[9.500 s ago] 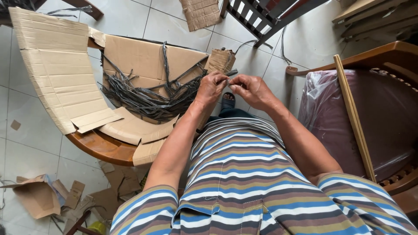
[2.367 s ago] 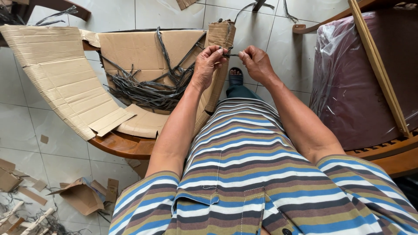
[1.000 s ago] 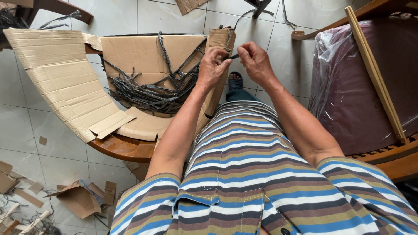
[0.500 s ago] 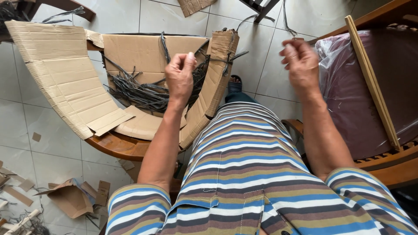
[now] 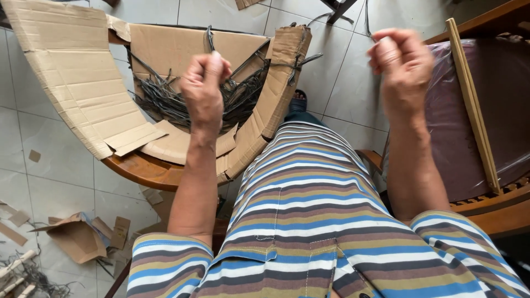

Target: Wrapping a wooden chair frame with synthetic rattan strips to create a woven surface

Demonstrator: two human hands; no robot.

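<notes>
The cardboard flap point(image 5: 279, 83), bound near its top by a dark strap point(image 5: 295, 62) whose loose end stuck out to the right, stood upright against the wooden chair's edge. Both hands were raised apart from it: the left hand point(image 5: 203, 91) was curled into a fist over the pile of dark straps point(image 5: 165, 102), the right hand point(image 5: 402, 69) likewise clenched and blurred; whether either gripped anything could not be told. A plastic-wrapped maroon cushion point(image 5: 469, 138) lay to the right.

Single head-worn view, steeply downward, close over raised hands point(image 5: 298, 83).
</notes>
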